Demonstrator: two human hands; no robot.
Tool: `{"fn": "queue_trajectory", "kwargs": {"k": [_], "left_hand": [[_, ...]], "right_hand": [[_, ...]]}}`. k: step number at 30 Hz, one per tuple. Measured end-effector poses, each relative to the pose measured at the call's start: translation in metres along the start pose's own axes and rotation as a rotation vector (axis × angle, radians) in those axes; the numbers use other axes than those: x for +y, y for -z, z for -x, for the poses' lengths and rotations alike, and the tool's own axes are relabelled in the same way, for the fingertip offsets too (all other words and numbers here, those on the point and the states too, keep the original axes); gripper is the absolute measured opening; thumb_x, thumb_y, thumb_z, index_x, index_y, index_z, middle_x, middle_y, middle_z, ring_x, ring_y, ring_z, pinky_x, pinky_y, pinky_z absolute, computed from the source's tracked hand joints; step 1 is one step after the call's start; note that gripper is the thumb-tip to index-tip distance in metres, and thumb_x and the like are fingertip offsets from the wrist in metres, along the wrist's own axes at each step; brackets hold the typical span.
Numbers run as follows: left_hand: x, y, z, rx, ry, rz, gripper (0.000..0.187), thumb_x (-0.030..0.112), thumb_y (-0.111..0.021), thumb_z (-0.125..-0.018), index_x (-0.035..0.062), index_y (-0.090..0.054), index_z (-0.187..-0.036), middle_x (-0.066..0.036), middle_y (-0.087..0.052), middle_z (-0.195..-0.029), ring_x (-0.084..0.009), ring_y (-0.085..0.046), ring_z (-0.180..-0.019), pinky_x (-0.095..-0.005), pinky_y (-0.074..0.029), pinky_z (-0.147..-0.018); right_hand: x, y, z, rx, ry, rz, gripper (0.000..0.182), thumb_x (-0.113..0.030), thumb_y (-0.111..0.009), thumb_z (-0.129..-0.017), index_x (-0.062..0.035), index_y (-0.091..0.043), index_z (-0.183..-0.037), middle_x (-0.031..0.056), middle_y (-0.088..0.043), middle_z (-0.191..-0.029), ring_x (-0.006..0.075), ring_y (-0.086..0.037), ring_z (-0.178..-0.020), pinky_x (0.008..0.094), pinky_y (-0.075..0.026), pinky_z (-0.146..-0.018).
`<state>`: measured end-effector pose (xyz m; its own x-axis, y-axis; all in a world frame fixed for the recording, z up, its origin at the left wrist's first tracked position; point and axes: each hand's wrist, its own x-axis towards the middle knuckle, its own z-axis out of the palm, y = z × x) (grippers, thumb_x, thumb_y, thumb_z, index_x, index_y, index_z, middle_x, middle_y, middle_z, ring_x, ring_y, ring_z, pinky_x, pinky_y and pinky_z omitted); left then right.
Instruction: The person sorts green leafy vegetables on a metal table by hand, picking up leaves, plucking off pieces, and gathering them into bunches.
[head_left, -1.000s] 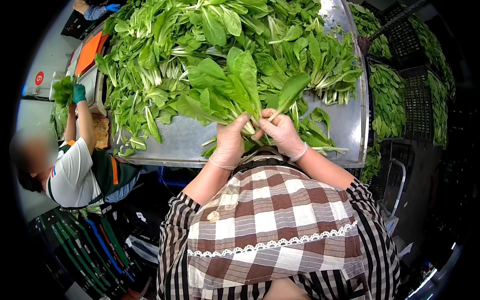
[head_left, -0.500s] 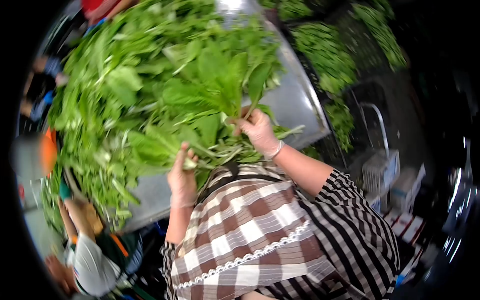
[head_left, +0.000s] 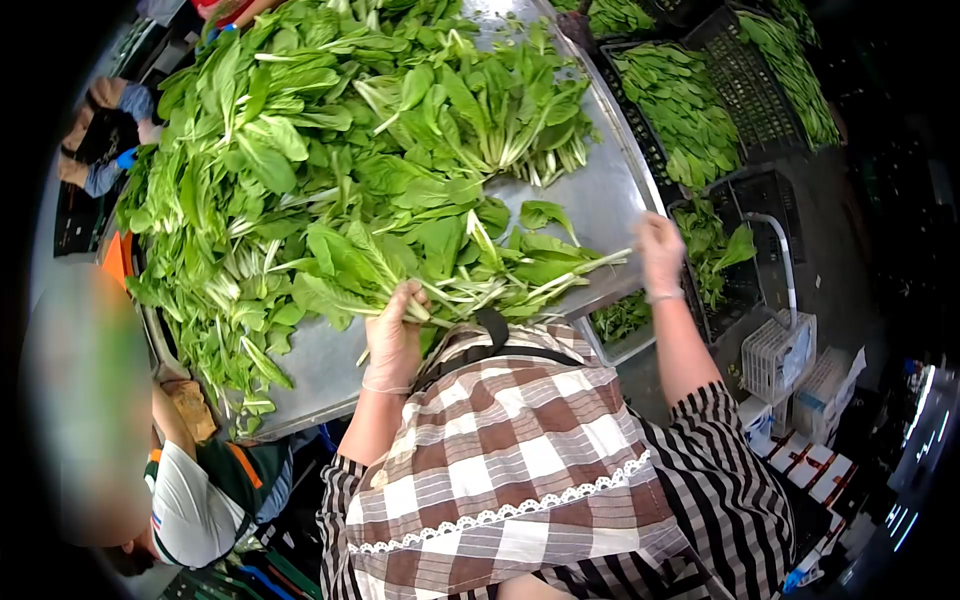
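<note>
My left hand (head_left: 395,335), in a clear glove, is closed around the base of a leafy green (head_left: 355,270) at the table's near side. Its pale stem shows by my fingers and its leaves fan out to the upper left. My right hand (head_left: 662,255), also gloved, is over the right edge of the metal table (head_left: 610,205), its fingers smeared by motion. Beyond it, a single leaf (head_left: 738,248) stands out above a dark crate of loose leaves. Trimmed stems and leaves (head_left: 490,290) lie between my hands.
A large heap of leafy greens (head_left: 250,200) covers the table's left and middle. Black crates of stacked greens (head_left: 680,110) stand at the right. A white basket (head_left: 775,350) is on the floor. Another person (head_left: 195,510) is at lower left; other arms (head_left: 105,140) show at upper left.
My right hand has moved right, from the greens to beyond the table edge; the leaf it held is no longer visible in it. My left hand still holds its green.
</note>
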<state>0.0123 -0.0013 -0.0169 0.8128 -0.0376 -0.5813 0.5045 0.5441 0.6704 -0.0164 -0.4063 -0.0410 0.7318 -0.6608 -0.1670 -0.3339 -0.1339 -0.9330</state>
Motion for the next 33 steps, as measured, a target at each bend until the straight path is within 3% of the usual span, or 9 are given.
{"fn": "queue_trajectory", "kwargs": {"k": [2,3,8,12,15,19,23,28,33], "left_hand": [[0.001,0.000,0.000,0.018,0.007,0.028,0.016,0.013,-0.067,-0.092,0.0026,-0.059,-0.101,-0.007,-0.063,-0.092,-0.0177,-0.059,-0.081,-0.0319,-0.051,-0.072],[0.003,0.001,0.001,0.004,0.005,0.025,0.016,0.013,-0.067,-0.092,0.0026,-0.059,-0.101,-0.007,-0.063,-0.092,-0.0177,-0.059,-0.081,-0.0319,-0.051,-0.072],[0.002,-0.008,0.008,0.028,-0.063,0.055,0.018,0.009,-0.067,-0.090,-0.0010,-0.061,-0.103,-0.008,-0.065,-0.089,-0.0176,-0.062,-0.078,-0.0321,-0.051,-0.069],[0.003,-0.009,0.008,0.063,-0.036,0.098,0.018,0.007,-0.067,-0.089,-0.0006,-0.061,-0.104,-0.008,-0.065,-0.089,-0.0173,-0.062,-0.077,-0.0303,-0.051,-0.067],[0.003,-0.009,0.006,0.031,0.004,0.085,0.020,0.007,-0.066,-0.090,0.0013,-0.058,-0.107,-0.007,-0.064,-0.092,-0.0169,-0.061,-0.080,-0.0303,-0.050,-0.070],[0.008,-0.019,0.009,-0.029,0.018,0.021,0.022,0.008,-0.066,-0.090,0.0022,-0.057,-0.109,-0.007,-0.063,-0.093,-0.0164,-0.060,-0.081,-0.0301,-0.049,-0.072],[0.011,-0.016,0.008,-0.068,0.024,0.059,0.024,0.012,-0.068,-0.088,0.0025,-0.057,-0.108,-0.006,-0.063,-0.093,-0.0155,-0.059,-0.083,-0.0307,-0.049,-0.072],[0.017,-0.017,0.008,-0.057,-0.021,0.123,0.025,0.011,-0.068,-0.089,0.0023,-0.060,-0.110,-0.006,-0.065,-0.098,-0.0159,-0.061,-0.086,-0.0310,-0.051,-0.077],[0.020,-0.018,-0.001,-0.017,-0.140,0.101,0.033,0.006,-0.069,-0.087,0.0014,-0.059,-0.118,-0.007,-0.067,-0.105,-0.0163,-0.065,-0.094,-0.0329,-0.053,-0.085]], "right_hand": [[0.014,-0.070,-0.011,-0.213,0.067,-0.024,0.022,-0.017,-0.069,-0.090,0.0003,-0.066,-0.103,0.0063,-0.069,-0.084,0.0099,-0.062,-0.066,0.0243,-0.049,-0.057],[-0.027,-0.106,-0.002,-0.329,-0.074,-0.083,0.026,-0.021,-0.070,-0.091,0.0031,-0.066,-0.101,0.0078,-0.069,-0.078,0.0098,-0.060,-0.061,0.0243,-0.046,-0.054],[-0.054,-0.202,-0.025,-0.346,-0.466,-0.334,0.027,-0.023,-0.073,-0.088,0.0006,-0.061,-0.088,0.0089,-0.066,-0.070,0.0112,-0.054,-0.048,0.0252,-0.038,-0.044],[-0.049,-0.193,-0.032,-0.267,-0.456,-0.385,0.029,-0.023,-0.075,-0.088,0.0003,-0.058,-0.092,0.0093,-0.065,-0.068,0.0112,-0.051,-0.045,0.0244,-0.035,-0.042],[-0.066,-0.183,-0.033,-0.312,-0.495,-0.252,0.030,-0.026,-0.076,-0.086,-0.0014,-0.059,-0.086,0.0082,-0.066,-0.071,0.0123,-0.053,-0.046,0.0255,-0.043,-0.044],[-0.049,-0.190,-0.052,-0.303,-0.418,-0.189,0.027,-0.022,-0.069,-0.092,0.0026,-0.058,-0.093,0.0103,-0.066,-0.071,0.0115,-0.053,-0.047,0.0255,-0.044,-0.046],[-0.077,-0.175,-0.009,-0.490,-0.184,-0.226,0.026,-0.022,-0.053,-0.102,0.0037,-0.059,-0.097,0.0103,-0.069,-0.080,0.0132,-0.063,-0.061,0.0250,-0.051,-0.058],[-0.090,-0.174,0.048,-0.960,-0.070,-0.222,0.031,-0.026,-0.055,-0.101,0.0039,-0.060,-0.105,0.0131,-0.069,-0.086,0.0135,-0.065,-0.068,0.0265,-0.053,-0.065],[-0.091,-0.186,0.084,-1.165,-0.111,-0.161,0.030,-0.024,-0.059,-0.098,0.0051,-0.063,-0.103,0.0094,-0.068,-0.083,0.0114,-0.063,-0.070,0.0257,-0.053,-0.064]]}}
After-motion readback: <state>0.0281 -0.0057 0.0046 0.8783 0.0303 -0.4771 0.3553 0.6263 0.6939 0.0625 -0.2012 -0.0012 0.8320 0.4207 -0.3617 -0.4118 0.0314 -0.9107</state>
